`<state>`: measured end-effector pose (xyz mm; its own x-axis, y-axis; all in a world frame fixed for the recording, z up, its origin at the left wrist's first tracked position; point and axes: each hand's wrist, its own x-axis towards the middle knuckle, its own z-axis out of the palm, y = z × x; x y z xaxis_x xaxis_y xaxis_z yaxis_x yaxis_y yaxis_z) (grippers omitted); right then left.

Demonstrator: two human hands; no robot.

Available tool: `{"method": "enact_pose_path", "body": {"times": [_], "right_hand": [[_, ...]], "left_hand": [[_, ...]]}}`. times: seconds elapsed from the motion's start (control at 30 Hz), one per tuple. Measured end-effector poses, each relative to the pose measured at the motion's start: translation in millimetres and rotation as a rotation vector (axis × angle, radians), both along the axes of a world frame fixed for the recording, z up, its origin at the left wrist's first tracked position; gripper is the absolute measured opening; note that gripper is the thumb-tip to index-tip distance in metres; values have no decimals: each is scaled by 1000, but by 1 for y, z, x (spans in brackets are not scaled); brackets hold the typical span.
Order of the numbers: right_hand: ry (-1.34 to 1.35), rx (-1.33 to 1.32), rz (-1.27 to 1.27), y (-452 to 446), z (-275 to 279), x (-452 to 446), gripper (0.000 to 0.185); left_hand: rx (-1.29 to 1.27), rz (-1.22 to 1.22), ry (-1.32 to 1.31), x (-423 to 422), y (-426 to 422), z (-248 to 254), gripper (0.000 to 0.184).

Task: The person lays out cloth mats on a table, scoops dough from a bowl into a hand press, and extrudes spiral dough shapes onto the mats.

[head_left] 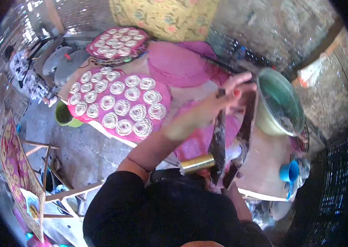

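Note:
My left hand (225,96) is raised over the table beside the upper end of a dark wooden frame (219,144), its fingers spread and slightly blurred. A gold-coloured ridged cylinder (198,163) lies against the frame's lower left side, close to my body. My right hand (219,185) is low by the frame's lower end, mostly hidden by it, so its fingers cannot be made out. Left of the frame, white coiled noodle-like rounds (122,107) lie in rows on a pink mat (166,96).
A large green basin (279,103) and a blue dipper (290,172) stand on the right. More coils (118,41) lie on a round pink mat at the back. A person (28,74) is at far left, above a green bucket (66,114). Wooden racks (75,191) stand lower left.

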<state>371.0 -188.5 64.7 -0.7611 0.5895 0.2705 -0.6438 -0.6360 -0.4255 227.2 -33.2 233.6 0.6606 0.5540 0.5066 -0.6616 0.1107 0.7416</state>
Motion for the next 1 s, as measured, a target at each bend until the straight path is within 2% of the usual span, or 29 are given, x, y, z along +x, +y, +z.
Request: {"method": "enact_pose_path", "body": {"times": [0.03, 0.1, 0.23, 0.33, 0.37, 0.4, 0.47, 0.5, 0.53, 0.57, 0.6, 0.63, 0.67, 0.73, 0.77, 0.8, 0.87, 1.0], "right_hand": [[-22, -16, 15, -2, -1, -1, 93], [-70, -37, 40, -7, -2, 0, 91], [-187, -62, 51, 7, 19, 19, 88], [-326, -97, 56, 29, 55, 49, 85], [-381, -120, 61, 34, 67, 54, 84], [-458, -150, 60, 39, 78, 58, 83], [-654, -199, 35, 51, 95, 54, 81], [-827, -228, 1, 58, 98, 52, 73], [-827, -222, -3, 64, 95, 47, 73], [-992, -213, -2, 69, 88, 39, 72], [-1158, -201, -2, 72, 84, 32, 71], [-1186, -191, -10, 73, 91, 27, 67], [-1189, -188, -16, 75, 103, 23, 67], [-1429, -84, 28, 81, 122, 15, 61], [-1432, -31, -26, 82, 121, 12, 53], [-1439, -38, -22, 83, 121, 9, 53], [-1456, 119, -28, 88, 123, 2, 48], [-1411, 134, -24, 77, 137, -4, 44]], "left_hand": [[14, 27, -7, 1, -4, -2, 79], [-213, -137, -113, 8, -5, -4, 77], [-178, -21, 16, 11, 20, 7, 75], [-292, -67, -105, -12, 53, 5, 70], [-480, -149, -178, -18, 68, -13, 66], [-480, -149, -178, -24, 80, -39, 66], [-671, -288, -434, -39, 103, -95, 61], [-707, -235, -497, -44, 105, -120, 57], [-734, -184, -561, -47, 105, -141, 53], [-734, -187, -563, -50, 103, -161, 53], [-737, -65, -588, -53, 99, -175, 47], [-734, 55, -611, -55, 103, -183, 42], [-730, 50, -613, -56, 107, -184, 42], [-655, 173, -699, -57, 108, -189, 35], [-654, 195, -688, -63, 112, -186, 32], [-662, 194, -694, -68, 112, -176, 32], [-613, 106, -805, -80, 113, -150, 32], [-614, 84, -740, -100, 88, -122, 30]]}}
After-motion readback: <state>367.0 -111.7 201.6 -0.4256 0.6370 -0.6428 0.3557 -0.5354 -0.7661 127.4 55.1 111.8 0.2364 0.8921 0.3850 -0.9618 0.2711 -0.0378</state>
